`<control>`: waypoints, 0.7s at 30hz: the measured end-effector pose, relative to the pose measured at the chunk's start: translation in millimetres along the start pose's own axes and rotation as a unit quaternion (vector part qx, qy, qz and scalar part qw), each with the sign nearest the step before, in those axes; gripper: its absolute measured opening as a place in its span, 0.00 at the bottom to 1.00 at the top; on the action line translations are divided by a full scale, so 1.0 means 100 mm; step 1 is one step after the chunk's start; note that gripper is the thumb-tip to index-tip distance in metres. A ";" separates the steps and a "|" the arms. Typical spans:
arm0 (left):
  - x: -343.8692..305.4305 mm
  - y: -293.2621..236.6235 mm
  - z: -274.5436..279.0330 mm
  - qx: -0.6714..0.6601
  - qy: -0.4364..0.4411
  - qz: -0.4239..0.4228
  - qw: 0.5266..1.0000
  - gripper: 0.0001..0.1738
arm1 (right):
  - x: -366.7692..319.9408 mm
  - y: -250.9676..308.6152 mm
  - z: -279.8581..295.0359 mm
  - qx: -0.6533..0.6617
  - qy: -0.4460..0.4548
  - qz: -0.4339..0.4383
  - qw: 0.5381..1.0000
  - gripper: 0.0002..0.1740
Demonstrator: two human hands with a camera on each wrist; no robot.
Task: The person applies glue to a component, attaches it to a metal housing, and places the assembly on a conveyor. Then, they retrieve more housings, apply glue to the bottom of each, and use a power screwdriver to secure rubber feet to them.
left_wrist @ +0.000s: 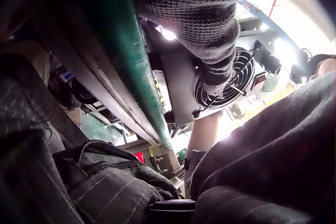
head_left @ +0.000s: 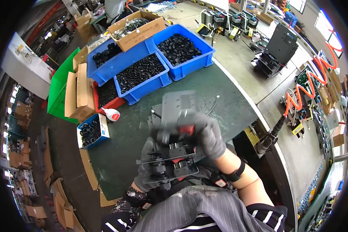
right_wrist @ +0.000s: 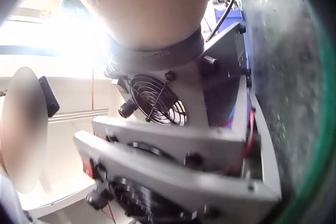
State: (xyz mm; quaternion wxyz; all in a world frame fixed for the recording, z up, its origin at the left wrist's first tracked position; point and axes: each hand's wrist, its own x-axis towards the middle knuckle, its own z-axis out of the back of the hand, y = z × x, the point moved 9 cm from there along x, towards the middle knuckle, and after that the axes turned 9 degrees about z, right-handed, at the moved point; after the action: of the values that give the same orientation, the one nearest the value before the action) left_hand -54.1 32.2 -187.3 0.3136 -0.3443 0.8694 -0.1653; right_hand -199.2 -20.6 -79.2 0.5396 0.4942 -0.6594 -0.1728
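Both hands wear grey knit gloves. My right hand [head_left: 209, 136] grips a motion-blurred grey metal panel [head_left: 178, 106] above the green-topped table. Nearer my body stand several metal fan panels [head_left: 167, 159], with black cable glands and red switches. My left hand [head_left: 145, 152] holds these panels at their left side, partly hidden by them. In the left wrist view, its gloved fingers [left_wrist: 215, 71] lie over a round black fan guard [left_wrist: 244, 71]. The right wrist view shows another fan guard [right_wrist: 157, 98] beyond two upright panels, with red wires at their ends.
Blue bins [head_left: 210, 58] of small black parts stand at the table's back, beside an open carton [head_left: 154, 29]. A red-and-white bottle [head_left: 112, 114] and a small box of black parts [head_left: 104, 125] are at left. A power driver [head_left: 267, 141] hangs at right from an orange coiled hose [head_left: 297, 96].
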 end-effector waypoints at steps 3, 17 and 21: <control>-0.01 0.03 0.02 -0.031 -0.006 0.011 0.999 0.32 | -0.09 -0.19 -0.07 -0.084 0.115 -0.044 0.989 0.38; -0.17 0.15 -0.19 -0.101 0.005 0.076 0.992 0.34 | -0.27 -0.65 0.40 -0.360 0.100 -0.251 0.893 0.24; -0.16 0.12 -0.46 -0.114 0.119 0.073 0.984 0.36 | -0.34 -0.42 0.21 -0.107 0.084 -0.274 0.952 0.33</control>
State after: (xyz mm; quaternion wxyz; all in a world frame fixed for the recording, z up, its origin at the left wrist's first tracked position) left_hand -81.2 54.7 -151.9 0.1780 -0.2913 0.9364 -0.0816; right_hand -200.9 -17.9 -137.0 0.5743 0.6080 -0.4287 -0.3417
